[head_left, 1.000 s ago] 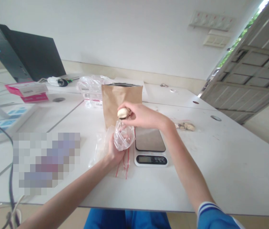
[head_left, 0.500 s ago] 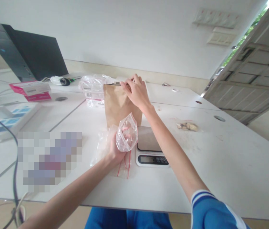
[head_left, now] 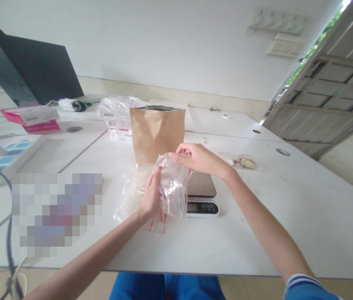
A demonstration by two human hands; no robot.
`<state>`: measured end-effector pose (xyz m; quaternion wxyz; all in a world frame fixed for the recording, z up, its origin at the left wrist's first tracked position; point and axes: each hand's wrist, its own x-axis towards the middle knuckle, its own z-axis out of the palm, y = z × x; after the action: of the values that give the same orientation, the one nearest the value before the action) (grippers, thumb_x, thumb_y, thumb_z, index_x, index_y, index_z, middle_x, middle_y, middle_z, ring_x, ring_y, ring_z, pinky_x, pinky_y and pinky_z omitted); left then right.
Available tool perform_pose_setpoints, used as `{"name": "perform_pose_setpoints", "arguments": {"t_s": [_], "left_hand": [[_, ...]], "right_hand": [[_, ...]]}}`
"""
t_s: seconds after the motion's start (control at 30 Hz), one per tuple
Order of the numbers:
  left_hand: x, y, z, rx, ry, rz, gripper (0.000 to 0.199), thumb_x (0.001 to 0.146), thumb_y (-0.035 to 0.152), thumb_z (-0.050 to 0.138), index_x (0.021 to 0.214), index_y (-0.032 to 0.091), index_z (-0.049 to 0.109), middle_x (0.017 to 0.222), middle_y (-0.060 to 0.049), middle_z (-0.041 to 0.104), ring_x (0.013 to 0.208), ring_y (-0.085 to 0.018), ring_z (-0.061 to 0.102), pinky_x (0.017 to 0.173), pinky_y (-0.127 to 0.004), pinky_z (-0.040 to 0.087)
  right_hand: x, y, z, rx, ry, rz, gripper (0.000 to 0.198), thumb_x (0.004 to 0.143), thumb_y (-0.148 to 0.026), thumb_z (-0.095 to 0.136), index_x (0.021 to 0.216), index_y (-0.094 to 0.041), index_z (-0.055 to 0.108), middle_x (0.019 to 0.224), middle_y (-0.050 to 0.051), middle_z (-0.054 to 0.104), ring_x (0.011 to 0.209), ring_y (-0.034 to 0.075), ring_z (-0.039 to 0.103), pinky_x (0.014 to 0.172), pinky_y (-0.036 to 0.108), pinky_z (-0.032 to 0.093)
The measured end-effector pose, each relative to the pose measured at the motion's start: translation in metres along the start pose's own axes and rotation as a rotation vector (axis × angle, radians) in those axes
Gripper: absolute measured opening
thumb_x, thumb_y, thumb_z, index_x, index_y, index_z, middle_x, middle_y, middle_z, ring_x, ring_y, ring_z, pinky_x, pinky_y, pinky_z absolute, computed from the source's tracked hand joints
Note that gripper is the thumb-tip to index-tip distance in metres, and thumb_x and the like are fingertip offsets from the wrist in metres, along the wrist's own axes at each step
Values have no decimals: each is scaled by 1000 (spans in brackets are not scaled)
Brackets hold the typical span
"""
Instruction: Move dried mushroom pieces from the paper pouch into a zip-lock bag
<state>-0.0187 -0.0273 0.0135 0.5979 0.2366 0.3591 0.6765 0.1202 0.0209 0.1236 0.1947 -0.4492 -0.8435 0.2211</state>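
A clear zip-lock bag point(head_left: 174, 189) is held up in my left hand point(head_left: 152, 195), which grips its left side with the thumb in front. At the bag's upper edge, my right hand point(head_left: 199, 158) has its fingers curled together; whatever is between them is hidden. Just behind stands a brown paper pouch point(head_left: 157, 131), upright with its mouth open. A kitchen scale point(head_left: 202, 188) lies under and to the right of the zip-lock bag, partly covered by it. More clear bags with red seal strips point(head_left: 129, 200) lie flat beneath my left hand.
Right of the scale lies a small bag of pale dried pieces point(head_left: 243, 162). Plastic-wrapped packs point(head_left: 117, 116), pink-and-white boxes point(head_left: 40, 118) and a black computer case point(head_left: 39, 68) are at the back left. A dark cable point(head_left: 9, 233) crosses the left edge, near a blurred-out item point(head_left: 64, 212).
My right hand has left the paper pouch's mouth and come down to the zip-lock bag's upper edge. The zip-lock bag has tipped, so its opening no longer faces me. The view shifted slightly.
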Motion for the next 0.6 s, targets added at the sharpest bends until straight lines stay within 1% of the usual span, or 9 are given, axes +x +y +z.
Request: {"name": "perform_pose_setpoints", "arguments": {"t_s": [0.07, 0.1, 0.17, 0.27, 0.33, 0.4, 0.47, 0.53, 0.6], "left_hand": [[-1, -1, 0, 202, -60, 100, 28, 79, 45, 64, 83, 17, 69, 62, -1, 64, 47, -9, 55, 42, -17, 42], [-2, 0, 0, 295, -106, 130, 31, 79, 47, 63, 83, 17, 68, 57, 1, 62, 39, -8, 49, 37, -17, 36], [-4, 3, 2, 398, -180, 154, 36, 79, 52, 61, 83, 17, 67, 48, 4, 54, 31, -7, 42, 30, -17, 29], [-8, 10, 7, 476, -190, 205, 39, 77, 55, 61, 82, 16, 66, 42, 4, 50, 34, -11, 51, 32, -17, 33], [-11, 17, 10, 523, -139, 268, 40, 78, 56, 59, 82, 16, 66, 43, 3, 53, 39, -13, 56, 36, -17, 38], [-14, 24, 12, 574, -76, 332, 40, 82, 55, 54, 84, 16, 65, 47, 1, 58, 43, -13, 59, 43, -18, 42], [-17, 30, 13, 659, -26, 385, 39, 87, 51, 49, 86, 16, 64, 51, 0, 62, 49, -13, 61, 51, -19, 45], [-20, 37, 14, 772, -11, 405, 37, 90, 48, 45, 87, 17, 64, 53, -1, 64, 50, -12, 58, 53, -18, 45], [-22, 45, 14, 848, -13, 376, 37, 90, 49, 43, 88, 18, 63, 51, 0, 64, 42, -10, 49, 45, -17, 40]], "right_hand": [[-11, 14, -5, 147, -76, 49, 39, 82, -59, 55, 79, -20, 56, 57, -3, 54, 43, 10, 49, 47, 23, 34], [-15, 21, -6, 219, -69, 63, 38, 80, -58, 57, 79, -20, 55, 54, -5, 51, 40, 9, 47, 45, 22, 32], [-21, 32, -6, 348, 2, 67, 37, 78, -56, 62, 81, -20, 55, 51, -7, 48, 38, 8, 44, 43, 21, 31], [-29, 43, 3, 501, 157, 34, 37, 77, -55, 63, 86, -21, 53, 51, -9, 45, 40, 8, 44, 43, 21, 33], [-37, 46, 14, 600, 213, 20, 41, 79, -58, 59, 97, -22, 49, 59, -7, 48, 49, 9, 50, 48, 21, 40], [-45, 45, 27, 705, 136, 44, 53, 77, -61, 60, 108, -22, 43, 77, -2, 56, 64, 11, 56, 57, 24, 48], [-53, 39, 40, 789, -38, 85, 63, 72, -58, 68, 115, -22, 38, 94, 4, 60, 77, 13, 60, 63, 26, 51], [-58, 33, 49, 850, -174, 111, 60, 70, -53, 72, 111, -20, 43, 91, 4, 61, 76, 14, 61, 63, 26, 51], [-58, 29, 51, 904, -254, 101, 48, 74, -50, 70, 103, -19, 48, 79, 1, 61, 66, 11, 60, 60, 25, 50]]}}
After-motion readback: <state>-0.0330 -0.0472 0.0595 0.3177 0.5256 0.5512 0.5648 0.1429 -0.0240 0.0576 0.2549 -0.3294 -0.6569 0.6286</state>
